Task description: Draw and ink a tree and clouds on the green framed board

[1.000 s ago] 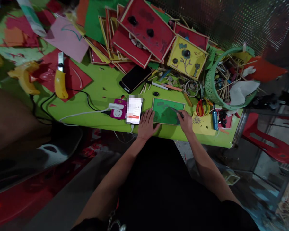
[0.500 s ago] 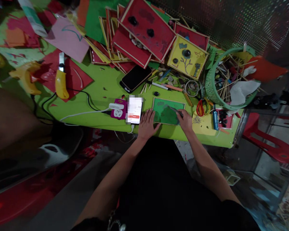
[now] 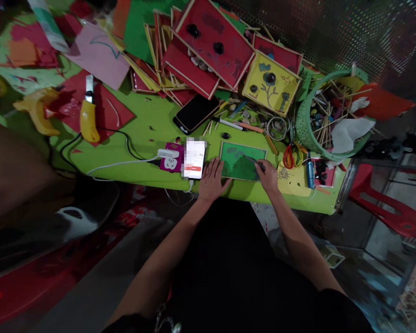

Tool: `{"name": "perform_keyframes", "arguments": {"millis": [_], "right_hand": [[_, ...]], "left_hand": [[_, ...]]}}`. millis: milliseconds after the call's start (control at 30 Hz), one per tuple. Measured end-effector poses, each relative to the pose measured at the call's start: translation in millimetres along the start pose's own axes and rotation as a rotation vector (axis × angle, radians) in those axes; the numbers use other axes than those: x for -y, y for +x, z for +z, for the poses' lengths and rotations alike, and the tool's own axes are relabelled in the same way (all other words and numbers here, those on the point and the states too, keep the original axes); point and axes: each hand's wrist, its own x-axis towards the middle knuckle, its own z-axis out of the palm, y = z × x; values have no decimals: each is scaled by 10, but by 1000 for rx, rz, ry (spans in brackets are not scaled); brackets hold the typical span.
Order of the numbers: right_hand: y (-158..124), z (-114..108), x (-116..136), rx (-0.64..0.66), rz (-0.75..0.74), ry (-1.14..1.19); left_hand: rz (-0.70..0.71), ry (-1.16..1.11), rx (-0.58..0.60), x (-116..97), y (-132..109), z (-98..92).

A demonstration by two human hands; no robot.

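A small green panel (image 3: 241,170) with thin wooden edging lies at the table's front edge, bearing grey cloud-like shapes along its upper part. My left hand (image 3: 212,179) rests flat at its left edge, fingers stretched out and holding nothing. In my right hand (image 3: 269,176), over the panel's right side, is a dark pen (image 3: 253,160). The pen slants leftward, its tip at or just above the green surface near the grey shapes; contact cannot be made out. Just left of my left hand lies a lit phone (image 3: 195,159), and a round black piece (image 3: 225,135) sits beyond the panel.
Framed red panels (image 3: 215,44) and a yellow one (image 3: 272,83) are piled at the back. A green basket (image 3: 303,122) of sticks stands right, near scissors (image 3: 289,156) and a blue tool (image 3: 310,173). Glue guns (image 3: 88,121) and a purple socket block (image 3: 169,162) with cables lie left.
My right hand and the pen tip have shifted very slightly right and down over the panel. My left hand stays in place. The whole view has moved a little.
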Motion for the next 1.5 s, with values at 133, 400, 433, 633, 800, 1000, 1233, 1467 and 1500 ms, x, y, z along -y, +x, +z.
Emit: {"name": "perform_keyframes", "arguments": {"millis": [133, 400, 433, 633, 800, 1000, 1233, 1467, 1500], "right_hand": [[-6, -5, -13, -14, 4, 5], [0, -3, -22, -11, 7, 11], [3, -7, -24, -13, 7, 11], [16, -17, -35, -15, 8, 2], [14, -9, -26, -16, 10, -1], [6, -4, -6, -17, 15, -4], [13, 7, 13, -25, 19, -4], [5, 0, 10, -15, 15, -5], [0, -3, 9, -14, 15, -6]], "left_hand": [[1, 2, 1, -2, -1, -3], [17, 18, -27, -1, -1, 0], [18, 16, -29, 1, -1, 3], [13, 1, -19, 2, -6, 4], [11, -10, -12, 5, -8, 9], [20, 14, -36, 3, -4, 7], [24, 18, -39, 4, -5, 8], [13, 15, -25, -3, -7, 4], [13, 19, -25, -5, -6, 2]]}}
